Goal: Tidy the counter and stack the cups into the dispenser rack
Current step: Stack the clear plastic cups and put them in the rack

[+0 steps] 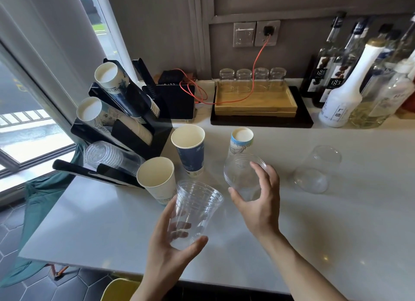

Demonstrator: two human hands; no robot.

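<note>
The left hand (167,240) grips an upright clear plastic cup (193,213) around its lower half, thumb on the near side and fingers showing through the wall, holding it above the near part of the white table (314,244). The right hand (258,199) wraps a second clear cup (241,177), which is tilted with its wide mouth turned towards the left and away from the camera; thumb and fingers clasp it near its base. Just behind the left-hand cup stands a white paper cup (157,178), open end up, and behind that a dark blue paper cup (190,151), also upright. A pale blue-and-white paper cup (240,143) stands upside down just beyond the right hand's cup. Further right, well apart from both hands, another clear cup (316,168) lies on its side on the table. The black dispenser rack (155,130) sits at the table's left edge by the window, its slanted slots holding two rows of paper cups (125,92) above and a row of clear cups (107,156) at the bottom (all with bases pointing outwards). At the back are a wooden tray (254,104) with four inverted glasses (252,79) and a cluster of bottles (359,80).
</note>
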